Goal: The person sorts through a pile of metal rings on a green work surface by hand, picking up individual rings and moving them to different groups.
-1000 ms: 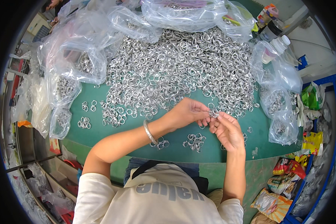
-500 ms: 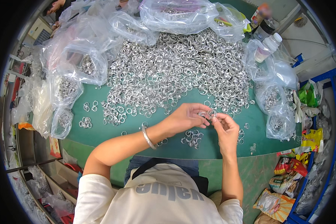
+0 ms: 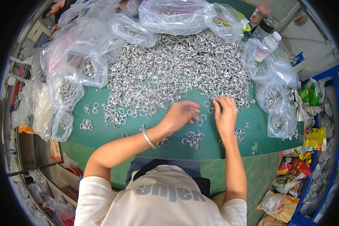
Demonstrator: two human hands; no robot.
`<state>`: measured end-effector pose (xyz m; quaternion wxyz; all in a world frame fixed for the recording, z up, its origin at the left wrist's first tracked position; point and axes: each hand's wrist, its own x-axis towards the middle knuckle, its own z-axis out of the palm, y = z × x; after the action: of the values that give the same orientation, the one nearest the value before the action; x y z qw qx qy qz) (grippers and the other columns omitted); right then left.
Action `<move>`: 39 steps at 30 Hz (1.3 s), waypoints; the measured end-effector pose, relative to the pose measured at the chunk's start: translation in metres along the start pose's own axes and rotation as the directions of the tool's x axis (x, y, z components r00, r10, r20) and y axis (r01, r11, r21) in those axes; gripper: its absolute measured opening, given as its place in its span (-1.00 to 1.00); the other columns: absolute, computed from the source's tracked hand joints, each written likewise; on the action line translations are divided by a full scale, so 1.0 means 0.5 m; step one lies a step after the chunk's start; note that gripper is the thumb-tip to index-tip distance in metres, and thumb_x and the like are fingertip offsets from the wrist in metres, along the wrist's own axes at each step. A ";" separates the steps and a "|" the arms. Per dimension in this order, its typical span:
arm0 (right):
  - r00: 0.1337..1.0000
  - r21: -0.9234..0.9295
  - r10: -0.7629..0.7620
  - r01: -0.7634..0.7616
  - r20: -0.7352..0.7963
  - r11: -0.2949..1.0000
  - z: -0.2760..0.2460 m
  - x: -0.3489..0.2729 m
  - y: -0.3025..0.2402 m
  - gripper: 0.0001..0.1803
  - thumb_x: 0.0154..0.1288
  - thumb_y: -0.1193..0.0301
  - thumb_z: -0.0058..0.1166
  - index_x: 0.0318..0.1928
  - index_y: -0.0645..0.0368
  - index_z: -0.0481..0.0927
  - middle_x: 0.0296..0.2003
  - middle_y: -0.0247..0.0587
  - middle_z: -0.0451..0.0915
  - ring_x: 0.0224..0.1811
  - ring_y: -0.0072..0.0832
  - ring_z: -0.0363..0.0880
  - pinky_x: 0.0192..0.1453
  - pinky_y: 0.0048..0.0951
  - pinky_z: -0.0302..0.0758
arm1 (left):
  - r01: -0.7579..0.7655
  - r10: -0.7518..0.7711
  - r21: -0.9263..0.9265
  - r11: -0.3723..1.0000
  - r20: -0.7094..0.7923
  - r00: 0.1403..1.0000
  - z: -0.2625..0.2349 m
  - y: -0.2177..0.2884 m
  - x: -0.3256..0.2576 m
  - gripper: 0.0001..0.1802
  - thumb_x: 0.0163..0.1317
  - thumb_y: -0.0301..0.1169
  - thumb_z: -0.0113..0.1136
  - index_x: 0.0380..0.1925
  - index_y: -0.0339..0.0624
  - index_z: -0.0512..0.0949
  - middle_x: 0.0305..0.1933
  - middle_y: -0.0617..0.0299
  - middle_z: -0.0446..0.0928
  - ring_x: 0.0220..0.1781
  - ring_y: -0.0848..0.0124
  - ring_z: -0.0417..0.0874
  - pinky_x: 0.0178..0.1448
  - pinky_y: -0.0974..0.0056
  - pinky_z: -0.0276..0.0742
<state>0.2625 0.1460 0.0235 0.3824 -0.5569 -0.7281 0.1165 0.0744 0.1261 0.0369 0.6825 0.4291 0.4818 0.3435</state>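
A wide heap of silver metal rings (image 3: pixel 162 71) lies on the green table (image 3: pixel 101 141). My left hand (image 3: pixel 181 116), with a silver bangle on its wrist, hovers at the heap's near edge, its fingers loosely bent and apart. Close to its fingertips rest a few loose rings (image 3: pixel 202 117). My right hand (image 3: pixel 226 113) is at the near edge of the heap, thumb and fingertips drawn together among the rings; what they hold is too small to make out. Nearer me, between my forearms, lies a small cluster of rings (image 3: pixel 193 139).
Small ring groups (image 3: pixel 86 124) lie at the left; others (image 3: pixel 240 135) sit beside my right forearm. Clear plastic bags of rings (image 3: pixel 66 90) line the left and back; more bags (image 3: pixel 281 120) and a white bottle (image 3: pixel 270 41) stand right. A blue rack (image 3: pixel 337 94) is beyond the table.
My hands have drawn apart. The right hand, which held a ring up beside the left, has moved forward to the heap's edge; the left has shifted slightly left and its fingers have loosened.
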 end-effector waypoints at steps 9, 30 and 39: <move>0.812 0.517 0.349 -0.572 0.468 0.637 -0.009 -0.002 -0.014 -0.89 0.31 0.53 0.11 -0.21 0.31 0.64 -0.37 -0.36 0.64 -0.37 -0.73 0.49 -0.28 -0.62 0.40 | 0.171 -0.163 -0.376 0.911 0.054 0.985 -0.013 -0.017 0.001 -0.70 0.31 -0.55 0.04 0.03 -0.44 0.44 -0.10 0.05 0.56 -0.08 0.33 0.65 0.00 0.31 0.58; 0.863 -0.297 0.469 -0.405 0.188 0.865 -0.227 -0.099 0.066 -0.81 0.15 0.51 0.19 -0.19 0.27 0.61 -0.35 -0.07 0.60 -0.31 -0.12 0.57 -0.23 -0.19 0.47 | -0.457 0.224 0.475 0.752 0.468 0.855 0.191 -0.017 0.069 -0.45 0.08 -0.80 -0.16 0.11 -0.30 0.44 0.11 -0.16 0.45 -0.03 0.14 0.66 -0.02 0.14 0.60; 0.949 -0.188 0.047 0.013 0.313 0.982 -0.141 -0.082 0.047 -0.80 0.13 0.60 0.12 -0.19 0.26 0.59 -0.22 -0.12 0.55 -0.14 -0.12 0.44 -0.03 -0.19 0.34 | -0.689 0.478 0.548 0.475 0.496 0.725 0.170 -0.076 0.064 -0.46 0.00 -0.75 0.01 0.09 -0.35 0.42 0.12 -0.09 0.47 0.16 0.00 0.45 0.26 0.09 0.40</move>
<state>0.3315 0.0993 0.0402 0.2056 -0.5709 -0.7827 0.1380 0.1672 0.1175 0.0046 0.3639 0.8362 0.2964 0.2836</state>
